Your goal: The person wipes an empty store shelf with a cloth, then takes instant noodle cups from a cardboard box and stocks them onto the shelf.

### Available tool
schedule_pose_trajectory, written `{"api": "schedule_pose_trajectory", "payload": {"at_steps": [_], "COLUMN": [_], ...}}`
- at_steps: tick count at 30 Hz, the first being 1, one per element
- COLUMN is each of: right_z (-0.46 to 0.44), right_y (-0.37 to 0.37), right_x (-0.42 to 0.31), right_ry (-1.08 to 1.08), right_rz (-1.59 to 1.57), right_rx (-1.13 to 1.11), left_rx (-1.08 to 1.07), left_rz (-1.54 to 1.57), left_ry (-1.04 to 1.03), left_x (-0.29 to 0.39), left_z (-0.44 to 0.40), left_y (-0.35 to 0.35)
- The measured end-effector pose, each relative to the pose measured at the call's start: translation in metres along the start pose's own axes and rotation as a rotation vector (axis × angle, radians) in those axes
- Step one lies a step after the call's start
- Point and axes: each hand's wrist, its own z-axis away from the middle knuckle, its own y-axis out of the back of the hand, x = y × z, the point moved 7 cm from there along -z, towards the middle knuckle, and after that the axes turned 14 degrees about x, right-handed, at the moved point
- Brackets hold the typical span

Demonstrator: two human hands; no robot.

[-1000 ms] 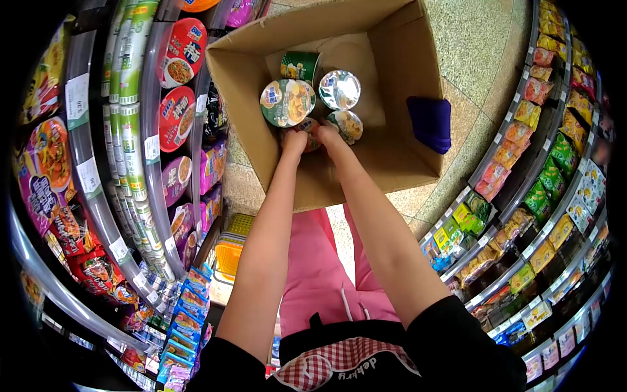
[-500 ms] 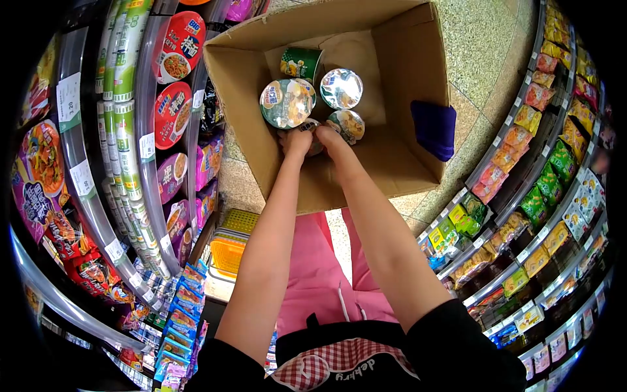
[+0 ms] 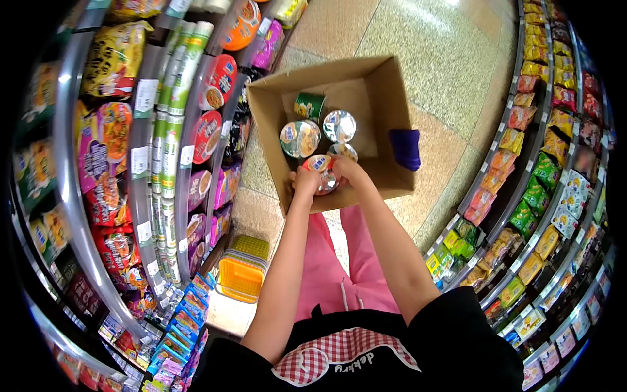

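My left hand [image 3: 305, 181] and my right hand [image 3: 347, 170] are both closed round a red-topped noodle cup [image 3: 321, 164] at the near side of an open cardboard box [image 3: 387, 85]. A second silvery lid [image 3: 326, 183] shows just below it between my hands. Inside the box, a green-and-white bowl [image 3: 300, 138] stands on the left, a green cup [image 3: 309, 106] lies on its side behind it, and a shiny-lidded cup [image 3: 339, 126] is at the centre. Another cup [image 3: 344, 151] is partly covered by my right hand.
Shelves of noodle bowls [image 3: 207, 136] and packets stand on the left. Curved shelves of snack bags [image 3: 524, 217] run along the right. Stacked yellow and orange baskets [image 3: 240, 277] sit on the floor at lower left. A purple cloth-like thing [image 3: 405, 149] hangs over the box's right edge.
The view has pulled back and shifted, so the box looks smaller and lower. The red-topped cup, mostly hidden under my hands before, has come up between them and shows clearly.
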Motion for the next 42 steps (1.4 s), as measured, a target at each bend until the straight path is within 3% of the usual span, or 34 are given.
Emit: {"api": "schedule_pose_trajectory", "payload": {"at_steps": [3, 4, 7, 9, 11, 12, 15, 16, 20, 21, 23, 28, 30, 36, 42], "right_z": [0.042, 0.075, 0.145, 0.194, 0.238, 0.261, 0.322, 0.341, 0.412, 0.426, 0.459, 0.529, 0.551, 0.599, 0.629], "right_y": [0.025, 0.042, 0.083, 0.106, 0.122, 0.130, 0.145, 0.150, 0.164, 0.166, 0.167, 0.160, 0.152, 0.102, 0.047], "right_x": [-0.010, -0.023, -0.060, -0.089, -0.113, -0.128, -0.170, -0.183, -0.235, -0.246, -0.268, -0.309, -0.320, -0.337, -0.348], "right_ry": [0.115, 0.011, 0.036, 0.142, 0.304, 0.368, 0.504, 0.547, 0.805, 0.811, 0.897, 1.131, 1.269, 1.310, 1.287], "right_rz": [-0.060, -0.236, -0.331, -0.378, -0.385, -0.364, -0.559, -0.489, -0.352, -0.334, -0.305, -0.106, -0.044, -0.332, -0.442], "right_rx": [0.013, 0.064, 0.188, 0.124, 0.066, 0.030, -0.110, -0.141, -0.179, -0.213, -0.255, -0.219, -0.131, -0.479, -0.658], "left_rx": [-0.038, -0.054, -0.086, -0.069, -0.057, 0.080, 0.194, 0.251, 0.477, 0.438, 0.559, 0.649, 0.600, 0.346, 0.305], "left_rz": [0.005, 0.017, 0.146, 0.318, 0.326, 0.216, 0.243, 0.266, 0.363, 0.422, 0.449, 0.645, 0.803, 1.276, 1.392], "left_ry": [-0.140, -0.210, -0.508, -0.699, -0.761, -0.930, -1.038, -1.065, -1.087, -0.992, -1.107, -1.095, -1.058, -1.019, -1.107], "left_x": [0.028, 0.040, 0.081, 0.100, 0.134, 0.146, 0.163, 0.166, 0.171, 0.172, 0.170, 0.150, 0.136, 0.107, 0.076], "left_z": [0.036, 0.051, 0.112, 0.150, 0.216, 0.242, 0.294, 0.308, 0.349, 0.361, 0.385, 0.421, 0.421, 0.431, 0.423], "left_y": [0.034, 0.048, 0.113, 0.153, 0.215, 0.241, 0.293, 0.309, 0.373, 0.388, 0.419, 0.477, 0.493, 0.531, 0.563]}}
